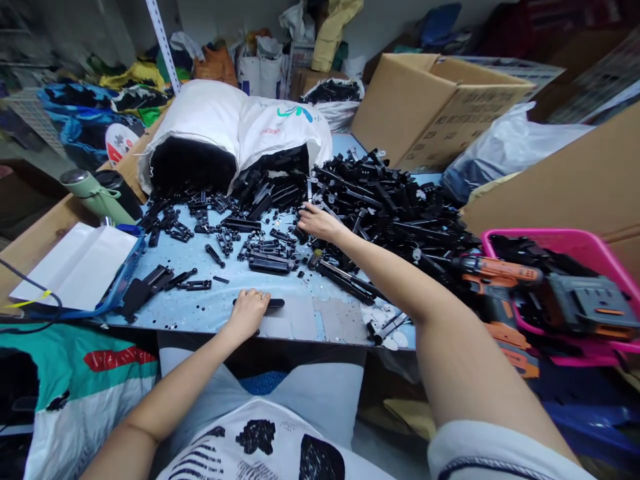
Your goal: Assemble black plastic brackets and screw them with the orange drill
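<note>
Near the table's front edge, my left hand [251,310] is closed over a flat black plastic bar [275,303], whose rounded end sticks out on the right. My right hand [320,221] reaches forward to the left edge of a large heap of long black plastic parts [385,200]. Its fingers are curled down, and what they pinch among the dark pieces is unclear. Between the hands lie small black link-shaped parts [270,253] and a hammer-like tool with a yellowish head [316,257].
Two white sacks [200,120] spill black parts at the back. On the left are a green flask [97,197] and a blue basket [117,287] holding white paper. An orange cordless drill [500,273] lies by a pink basket [575,235] at right. A cardboard box [405,107] stands behind.
</note>
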Demonstrator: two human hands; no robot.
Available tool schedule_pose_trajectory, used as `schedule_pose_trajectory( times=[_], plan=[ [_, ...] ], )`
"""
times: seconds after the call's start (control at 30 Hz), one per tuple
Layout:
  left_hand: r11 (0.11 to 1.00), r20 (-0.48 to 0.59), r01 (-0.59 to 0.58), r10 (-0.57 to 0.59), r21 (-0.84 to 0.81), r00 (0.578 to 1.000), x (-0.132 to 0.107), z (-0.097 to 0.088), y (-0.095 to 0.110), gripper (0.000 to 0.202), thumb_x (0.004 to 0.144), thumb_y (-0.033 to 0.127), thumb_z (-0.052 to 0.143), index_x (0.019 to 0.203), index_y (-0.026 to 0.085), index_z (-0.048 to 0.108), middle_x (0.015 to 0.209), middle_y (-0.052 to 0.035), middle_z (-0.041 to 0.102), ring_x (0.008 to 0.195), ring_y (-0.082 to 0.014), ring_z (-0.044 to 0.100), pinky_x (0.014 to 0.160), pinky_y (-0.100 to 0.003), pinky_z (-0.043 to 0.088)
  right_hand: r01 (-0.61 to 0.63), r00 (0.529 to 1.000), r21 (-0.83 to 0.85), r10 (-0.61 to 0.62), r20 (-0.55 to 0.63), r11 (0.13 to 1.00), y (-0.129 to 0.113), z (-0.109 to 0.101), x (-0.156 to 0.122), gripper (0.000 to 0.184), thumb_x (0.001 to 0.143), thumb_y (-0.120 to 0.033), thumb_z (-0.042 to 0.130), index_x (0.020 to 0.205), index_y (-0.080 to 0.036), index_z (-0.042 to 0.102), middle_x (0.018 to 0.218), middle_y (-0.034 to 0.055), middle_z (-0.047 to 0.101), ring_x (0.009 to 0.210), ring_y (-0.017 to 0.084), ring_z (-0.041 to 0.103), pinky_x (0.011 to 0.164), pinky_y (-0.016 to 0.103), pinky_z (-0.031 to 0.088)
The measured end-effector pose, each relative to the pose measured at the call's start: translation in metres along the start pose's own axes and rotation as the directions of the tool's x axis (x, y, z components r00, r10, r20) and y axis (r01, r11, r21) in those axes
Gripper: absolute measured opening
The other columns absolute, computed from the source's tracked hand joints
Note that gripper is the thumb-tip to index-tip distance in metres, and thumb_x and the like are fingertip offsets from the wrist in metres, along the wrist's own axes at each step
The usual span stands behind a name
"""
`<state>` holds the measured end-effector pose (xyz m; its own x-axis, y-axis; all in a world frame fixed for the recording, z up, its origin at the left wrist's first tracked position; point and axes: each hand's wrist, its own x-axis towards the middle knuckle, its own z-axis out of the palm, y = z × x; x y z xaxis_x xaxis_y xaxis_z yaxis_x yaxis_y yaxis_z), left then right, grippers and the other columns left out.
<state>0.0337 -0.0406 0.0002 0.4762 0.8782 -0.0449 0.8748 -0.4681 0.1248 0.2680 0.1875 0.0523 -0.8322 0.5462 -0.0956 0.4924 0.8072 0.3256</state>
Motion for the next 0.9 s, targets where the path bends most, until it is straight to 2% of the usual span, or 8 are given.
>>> schedule_pose_trajectory(
  times=[0.07,0.13,0.27,0.4,0.63,0.77,0.83,0.9],
  plan=[
    [0.999,0.002,0.024,-0.024,-0.031,1.0,0.001,0.003,-0.001,0.033,0.087,0.011,0.045,0.118,0.011,0.056,0.094,-0.0153,0.063,0.094,-0.0276,0.055,0.078,-0.039,0.039,-0.036,0.992,0.044,0.041,-0.121,0.998,-0.017,-0.017,-0.019,0.032,0.091,-0.008,0.032,0.109,-0.01,0.058,0.104,0.0125,0.061,0.108,0.022,0.048,0.107,0.049,0.019],
    [0.996,0.008,-0.01,0.011,-0.092,1.0,0.004,0.006,-0.003,0.033,0.088,0.018,0.049,0.12,0.013,0.054,0.099,-0.0143,0.062,0.097,-0.0275,0.054,0.08,-0.038,0.04,0.032,0.985,0.089,-0.016,-0.17,0.996,-0.049,-0.029,-0.045,0.031,0.093,-0.013,0.031,0.11,-0.01,0.057,0.108,0.0128,0.059,0.108,0.023,0.049,0.107,0.049,0.02],
    [0.975,0.04,-0.086,0.096,-0.204,0.995,0.01,0.014,-0.007,0.033,0.092,0.026,0.044,0.123,0.017,0.05,0.106,-0.0115,0.06,0.103,-0.025,0.053,0.085,-0.036,0.041,0.219,0.974,0.211,-0.202,-0.099,0.953,-0.133,-0.028,-0.099,0.034,0.098,-0.027,0.026,0.109,-0.013,0.055,0.091,0.0082,0.058,0.089,0.02,0.055,0.1,0.045,0.03],
    [0.968,0.077,-0.08,0.101,-0.238,0.992,0.014,0.016,-0.008,0.034,0.093,0.027,0.039,0.124,0.016,0.049,0.113,-0.0118,0.058,0.109,-0.0245,0.05,0.092,-0.038,0.039,0.107,0.992,0.323,-0.122,0.028,0.94,-0.186,-0.009,-0.125,0.037,0.099,-0.037,0.024,0.114,-0.017,0.052,0.091,0.0083,0.057,0.079,0.018,0.055,0.077,0.034,0.038],
    [0.968,0.123,-0.081,0.113,-0.236,0.986,0.019,0.007,-0.004,0.036,0.091,0.027,0.038,0.125,0.018,0.048,0.114,-0.0099,0.056,0.108,-0.0244,0.049,0.094,-0.038,0.038,-0.124,0.983,0.397,0.057,0.176,0.909,-0.198,0.006,-0.12,0.041,0.099,-0.043,0.02,0.113,-0.02,0.051,0.096,0.0076,0.057,0.068,0.013,0.055,0.06,0.026,0.03],
    [0.971,0.095,-0.083,0.106,-0.224,0.99,0.017,0.003,0.0,0.045,0.084,0.051,0.05,0.117,0.02,0.051,0.11,-0.0098,0.056,0.106,-0.0279,0.05,0.09,-0.04,0.039,-0.202,0.969,0.348,0.135,0.208,0.916,-0.202,0.005,-0.12,0.044,0.097,-0.049,0.025,0.103,-0.018,0.055,0.09,0.0083,0.06,0.072,0.016,0.057,0.059,0.026,0.027],
    [0.967,0.068,-0.104,0.123,-0.232,0.99,0.015,0.004,0.001,0.061,0.073,0.065,0.057,0.112,0.019,0.051,0.107,-0.0103,0.058,0.103,-0.0296,0.052,0.087,-0.04,0.04,-0.227,0.968,0.315,0.179,0.173,0.922,-0.205,0.0,-0.121,0.044,0.098,-0.048,0.024,0.103,-0.018,0.056,0.087,0.0086,0.061,0.076,0.017,0.057,0.061,0.027,0.027],
    [0.962,0.031,-0.112,0.124,-0.248,0.992,0.012,0.007,0.001,0.067,0.067,0.068,0.062,0.11,0.018,0.05,0.102,-0.0103,0.059,0.097,-0.0293,0.055,0.083,-0.039,0.041,-0.233,0.971,0.289,0.206,0.121,0.929,-0.207,-0.006,-0.121,0.044,0.098,-0.047,0.023,0.105,-0.018,0.055,0.087,0.0088,0.061,0.077,0.018,0.057,0.063,0.028,0.027]
  ],
)
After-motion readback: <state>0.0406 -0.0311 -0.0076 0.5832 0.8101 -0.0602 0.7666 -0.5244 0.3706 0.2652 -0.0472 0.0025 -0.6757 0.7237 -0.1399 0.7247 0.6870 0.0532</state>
